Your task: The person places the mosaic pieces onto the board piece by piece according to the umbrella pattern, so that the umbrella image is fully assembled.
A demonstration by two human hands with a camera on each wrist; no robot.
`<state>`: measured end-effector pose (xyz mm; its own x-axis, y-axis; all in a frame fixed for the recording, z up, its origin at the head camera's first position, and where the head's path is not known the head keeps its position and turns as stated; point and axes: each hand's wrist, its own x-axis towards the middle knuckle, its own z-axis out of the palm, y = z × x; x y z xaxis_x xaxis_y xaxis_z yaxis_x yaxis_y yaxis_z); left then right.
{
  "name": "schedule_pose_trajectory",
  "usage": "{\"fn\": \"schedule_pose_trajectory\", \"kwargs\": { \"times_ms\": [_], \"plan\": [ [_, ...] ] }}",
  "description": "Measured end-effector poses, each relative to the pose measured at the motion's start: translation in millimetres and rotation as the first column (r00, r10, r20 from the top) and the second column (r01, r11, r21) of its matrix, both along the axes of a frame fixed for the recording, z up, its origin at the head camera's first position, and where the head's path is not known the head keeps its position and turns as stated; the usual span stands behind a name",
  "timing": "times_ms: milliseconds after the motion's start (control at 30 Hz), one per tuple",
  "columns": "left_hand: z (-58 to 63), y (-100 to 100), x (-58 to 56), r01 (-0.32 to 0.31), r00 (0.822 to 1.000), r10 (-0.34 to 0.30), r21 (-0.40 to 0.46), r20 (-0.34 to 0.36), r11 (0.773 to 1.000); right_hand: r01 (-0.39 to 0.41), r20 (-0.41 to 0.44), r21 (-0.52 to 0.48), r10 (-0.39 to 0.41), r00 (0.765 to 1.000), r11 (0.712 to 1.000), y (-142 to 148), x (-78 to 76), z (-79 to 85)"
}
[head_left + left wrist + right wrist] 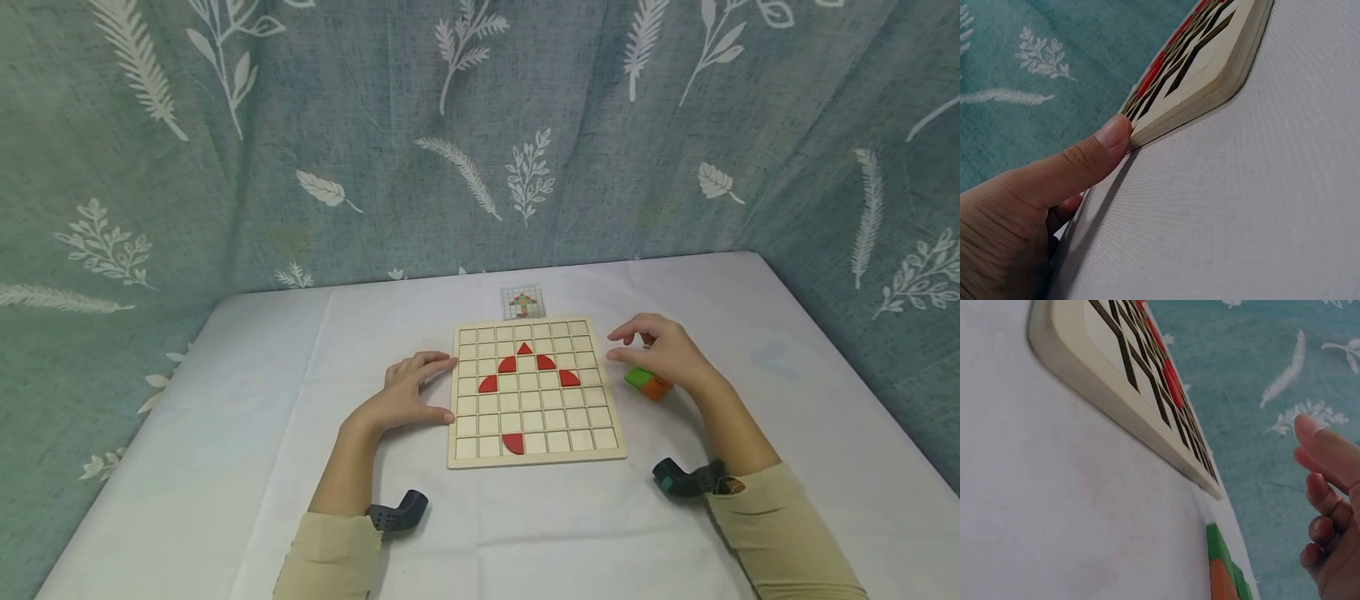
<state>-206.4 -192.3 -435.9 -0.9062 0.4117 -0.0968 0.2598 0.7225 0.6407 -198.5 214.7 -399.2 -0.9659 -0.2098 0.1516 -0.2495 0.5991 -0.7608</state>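
Observation:
A wooden grid board [540, 460] lies on the table, with a red triangle [524, 349] and several red quarter-circle pieces [513, 443] set in its squares. My left hand [405, 398] rests at the board's left edge, fingers and thumb spread along it. In the left wrist view, the thumb [1079, 159] touches the board's side near a corner. My right hand [660, 348] hovers off the board's right edge, fingers loosely bent, nothing visible between thumb and index finger. Below it lie green and orange pieces [640, 378], partly hidden by the hand.
A small pattern card [522, 302] with a coloured figure on a grid lies behind the board's far edge. White cloth [555, 533] covers the table. A leaf-patterned curtain [375, 150] hangs behind it. Dark wrist devices [400, 512] stick out from both forearms.

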Motion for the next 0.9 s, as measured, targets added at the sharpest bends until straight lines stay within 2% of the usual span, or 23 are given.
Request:
{"fn": "schedule_pose_trajectory", "kwargs": {
  "times_ms": [267, 667, 800, 900],
  "plan": [
    [-1.5, 0.1, -0.1, 0.002, 1.0, -0.002, 0.0, -0.006, 1.0, 0.122, 0.042, 0.019, -0.123, 0.992, 0.992, 20.8, -0.3, -2.6],
    [-1.4, 1.0, 0.2, 0.001, 1.0, -0.001, -0.007, -0.01, 1.0, 0.288, -0.017, 0.027, -0.288, 0.957, 0.957, 52.0, 0.4, -17.0],
    [-0.6, 1.1, 0.0, -0.003, 1.0, 0.003, -0.005, -0.005, 1.0, 0.337, 0.01, 0.045, -0.337, 0.941, 0.941, 58.2, 0.4, -20.7],
    [-1.0, 0.8, -0.7, -0.005, 1.0, 0.005, -0.006, -0.006, 1.0, 0.374, 0.066, 0.056, -0.377, 0.924, 0.926, 61.1, -0.7, -25.1]
  ]
}}
